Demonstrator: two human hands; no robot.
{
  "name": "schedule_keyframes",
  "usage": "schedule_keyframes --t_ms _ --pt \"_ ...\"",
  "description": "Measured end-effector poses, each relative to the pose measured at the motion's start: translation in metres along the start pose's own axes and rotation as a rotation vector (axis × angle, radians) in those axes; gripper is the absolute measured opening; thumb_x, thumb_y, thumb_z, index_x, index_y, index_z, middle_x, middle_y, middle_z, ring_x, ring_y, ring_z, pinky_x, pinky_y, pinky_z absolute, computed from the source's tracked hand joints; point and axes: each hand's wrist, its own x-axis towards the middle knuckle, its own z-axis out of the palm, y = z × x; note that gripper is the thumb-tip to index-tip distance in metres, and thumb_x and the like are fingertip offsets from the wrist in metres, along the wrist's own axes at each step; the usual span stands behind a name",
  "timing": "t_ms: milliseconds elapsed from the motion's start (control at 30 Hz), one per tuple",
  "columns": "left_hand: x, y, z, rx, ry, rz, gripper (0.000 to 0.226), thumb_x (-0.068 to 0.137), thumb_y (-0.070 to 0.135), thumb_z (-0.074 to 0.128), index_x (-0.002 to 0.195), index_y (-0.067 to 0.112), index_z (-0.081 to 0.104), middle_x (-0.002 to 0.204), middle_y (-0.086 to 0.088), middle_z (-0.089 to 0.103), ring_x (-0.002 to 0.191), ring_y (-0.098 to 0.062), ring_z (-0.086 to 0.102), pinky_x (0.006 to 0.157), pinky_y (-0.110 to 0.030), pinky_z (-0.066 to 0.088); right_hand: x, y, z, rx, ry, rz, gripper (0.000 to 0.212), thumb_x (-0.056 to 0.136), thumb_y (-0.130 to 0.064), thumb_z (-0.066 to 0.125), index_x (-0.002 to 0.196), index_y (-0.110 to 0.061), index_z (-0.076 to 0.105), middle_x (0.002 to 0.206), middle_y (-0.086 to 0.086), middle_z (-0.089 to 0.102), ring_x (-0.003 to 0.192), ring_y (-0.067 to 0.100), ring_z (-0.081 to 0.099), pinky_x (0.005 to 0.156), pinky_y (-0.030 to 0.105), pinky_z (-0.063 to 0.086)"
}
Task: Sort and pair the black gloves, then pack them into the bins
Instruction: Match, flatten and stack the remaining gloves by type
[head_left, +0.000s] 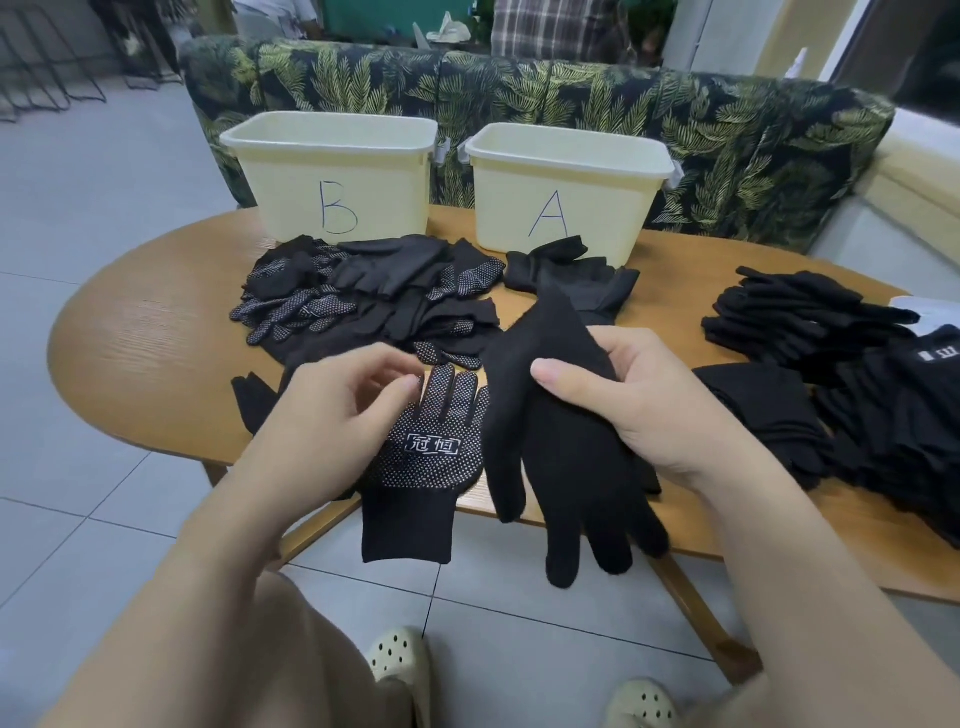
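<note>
My right hand (639, 400) grips a plain black glove (561, 457) around its middle, cuff pointing up and fingers hanging past the table's near edge. My left hand (337, 410) hovers with loosely curled fingers over the left side of a white-dotted black glove (436, 457), which lies palm up with a printed label and its cuff over the table edge. I cannot tell whether the fingers touch it. A mixed heap of dotted and plain black gloves (374, 296) lies in front of bin B (332, 171). Bin A (566, 182) stands to its right.
Stacks of plain black gloves (831, 374) fill the right side of the wooden table (150, 332). A small pile of gloves (566, 270) lies in front of bin A. A leaf-patterned sofa (727, 145) stands behind the bins. My knees and sandals are below the table edge.
</note>
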Motion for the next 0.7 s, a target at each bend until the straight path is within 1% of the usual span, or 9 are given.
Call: schedule_keyframes --t_ms 67,133,267,400,467,533,567,633,700 --pt "-0.003 -0.012 -0.006 0.142 -0.018 -0.049 0.012 0.095 0.032 0.067 0.105 0.032 0.072 0.092 0.018 0.072 0.087 0.003 0.066 0.085 -0.03 0.056 0.0 0.0 -0.002 -0.002 0.033 -0.001 0.033 0.086 -0.032 0.069 0.099 -0.003 0.074 0.091 0.019 0.075 0.079 0.023 0.07 0.069 0.033 0.056" --pt "-0.003 -0.022 -0.011 0.219 -0.036 -0.071 0.017 0.09 0.035 0.072 0.107 0.033 0.07 0.097 0.019 0.069 0.092 0.004 0.064 0.087 -0.031 0.055 0.0 0.0 -0.003 0.017 0.071 -0.006 0.033 0.086 -0.032 0.068 0.097 -0.001 0.073 0.085 0.013 0.074 0.077 0.021 0.069 0.066 0.029 0.056" --pt "-0.002 -0.036 -0.019 0.289 -0.088 -0.118 0.034 0.083 0.038 0.08 0.115 0.031 0.068 0.103 0.013 0.066 0.1 -0.004 0.061 0.091 -0.032 0.052 0.007 0.004 -0.002 0.052 0.146 -0.023 0.02 0.091 -0.025 0.067 0.093 -0.007 0.074 0.085 0.008 0.074 0.078 0.018 0.07 0.067 0.027 0.058" --pt "0.0 -0.044 -0.024 0.323 -0.051 -0.165 0.033 0.085 0.03 0.078 0.117 0.029 0.068 0.103 0.011 0.065 0.101 -0.01 0.061 0.093 -0.038 0.053 0.015 0.006 0.001 0.033 0.213 -0.068 0.012 0.099 -0.014 0.064 0.096 -0.009 0.075 0.09 0.002 0.076 0.085 0.013 0.071 0.072 0.023 0.055" --pt "0.0 -0.043 -0.026 0.365 -0.011 -0.158 0.032 0.088 0.027 0.074 0.119 0.026 0.067 0.106 0.007 0.064 0.105 -0.015 0.061 0.095 -0.043 0.052 0.019 0.006 0.001 0.024 0.243 -0.074 0.013 0.099 -0.014 0.063 0.099 -0.009 0.075 0.093 0.004 0.077 0.089 0.014 0.072 0.076 0.028 0.057" --pt "0.0 -0.037 -0.023 0.4 0.024 -0.089 0.029 0.091 0.025 0.069 0.119 0.024 0.068 0.112 0.005 0.063 0.109 -0.019 0.061 0.097 -0.045 0.051 0.023 0.007 0.002 0.04 0.275 -0.062 0.015 0.1 -0.016 0.063 0.101 -0.005 0.073 0.097 0.014 0.076 0.091 0.021 0.072 0.083 0.044 0.062" --pt "-0.001 -0.031 -0.02 0.402 0.016 -0.036 0.028 0.093 0.025 0.067 0.12 0.024 0.069 0.116 0.006 0.063 0.112 -0.019 0.06 0.098 -0.045 0.05 0.025 0.007 0.002 0.047 0.292 -0.056 0.017 0.1 -0.017 0.064 0.103 -0.003 0.073 0.102 0.02 0.074 0.092 0.024 0.071 0.088 0.052 0.058" --pt "-0.003 -0.019 -0.008 0.394 -0.089 0.069 0.03 0.098 0.029 0.062 0.127 0.026 0.068 0.131 0.008 0.06 0.124 -0.015 0.054 0.108 -0.043 0.044 0.03 0.007 0.002 0.071 0.323 -0.055 0.016 0.1 -0.017 0.064 0.103 -0.003 0.072 0.107 0.024 0.072 0.093 0.028 0.071 0.093 0.058 0.055" --pt "-0.007 -0.01 0.012 0.407 -0.233 0.134 0.039 0.102 0.036 0.055 0.14 0.028 0.06 0.15 0.009 0.049 0.14 -0.011 0.041 0.121 -0.034 0.03 0.035 0.008 0.001 0.107 0.353 -0.06 0.012 0.1 -0.014 0.064 0.102 -0.009 0.074 0.104 0.019 0.075 0.094 0.027 0.072 0.094 0.056 0.057"
